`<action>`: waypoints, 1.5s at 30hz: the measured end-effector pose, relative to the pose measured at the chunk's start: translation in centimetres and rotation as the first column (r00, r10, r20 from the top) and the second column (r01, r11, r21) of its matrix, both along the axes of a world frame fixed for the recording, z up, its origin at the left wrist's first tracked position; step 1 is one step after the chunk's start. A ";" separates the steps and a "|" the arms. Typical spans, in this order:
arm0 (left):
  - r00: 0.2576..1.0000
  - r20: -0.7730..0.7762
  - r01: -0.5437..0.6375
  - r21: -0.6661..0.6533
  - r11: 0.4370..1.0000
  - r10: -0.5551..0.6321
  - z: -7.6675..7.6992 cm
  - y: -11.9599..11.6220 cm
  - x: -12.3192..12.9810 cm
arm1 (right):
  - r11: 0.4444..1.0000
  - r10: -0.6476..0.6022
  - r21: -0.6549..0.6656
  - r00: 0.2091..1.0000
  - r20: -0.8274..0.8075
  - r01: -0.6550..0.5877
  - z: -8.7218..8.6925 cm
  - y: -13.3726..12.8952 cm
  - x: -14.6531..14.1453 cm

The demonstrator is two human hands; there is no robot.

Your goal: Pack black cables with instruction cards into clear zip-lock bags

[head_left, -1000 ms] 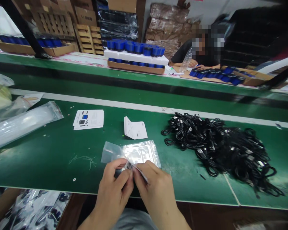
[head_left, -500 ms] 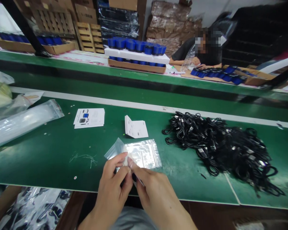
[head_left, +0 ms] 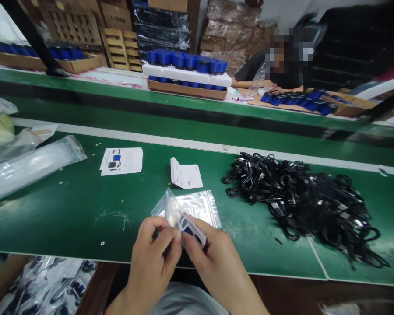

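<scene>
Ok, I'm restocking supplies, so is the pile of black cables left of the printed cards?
No, the black cables lie right of the printed cards.

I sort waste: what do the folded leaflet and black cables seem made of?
The folded leaflet is probably matte paper or thin card: white, printed, sharply creased. The black cables look like plastic or rubber, slightly shiny, looping softly; their silvery plug ends seem metallic.

No words I can make out.
Small print runs beside the pictures on my stacked cards (head_left: 128, 161), over the open leaflet (head_left: 191, 176), and in dark marks on a carton (head_left: 117, 18) at the back; all of it is too small or blurred for me to read.
</scene>
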State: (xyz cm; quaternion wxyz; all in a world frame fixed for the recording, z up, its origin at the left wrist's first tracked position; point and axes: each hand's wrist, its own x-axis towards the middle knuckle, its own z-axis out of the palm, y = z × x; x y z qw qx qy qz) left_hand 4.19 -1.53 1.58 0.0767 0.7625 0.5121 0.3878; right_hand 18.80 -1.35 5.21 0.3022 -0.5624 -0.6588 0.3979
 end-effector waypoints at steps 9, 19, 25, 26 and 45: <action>0.998 0.009 0.057 -0.032 0.998 -0.057 0.4 0.1 -0.1 | 0.997 0.076 0.025 0.997 -0.020 -0.076 0.5 -0.4 0.7; 0.981 0.024 0.191 -0.017 0.981 -0.191 0.9 -1.3 0.6 | 0.981 -0.176 -0.130 0.936 -0.306 0.142 -1.9 0.3 -0.4; 0.977 0.064 0.209 -0.136 0.968 -0.202 1.5 -1.1 0.2 | 0.988 -0.110 -0.130 0.974 -0.199 0.085 -1.8 1.1 -0.8; 0.979 0.086 0.196 -0.159 0.968 -0.184 1.4 -0.8 0.1 | 0.994 -0.082 -0.081 0.987 -0.139 0.072 -1.6 1.3 -0.6; 0.993 0.119 0.052 -0.469 0.881 0.005 0.5 1.1 0.4 | 0.771 -0.383 0.617 0.659 0.647 -0.157 -1.0 6.8 9.6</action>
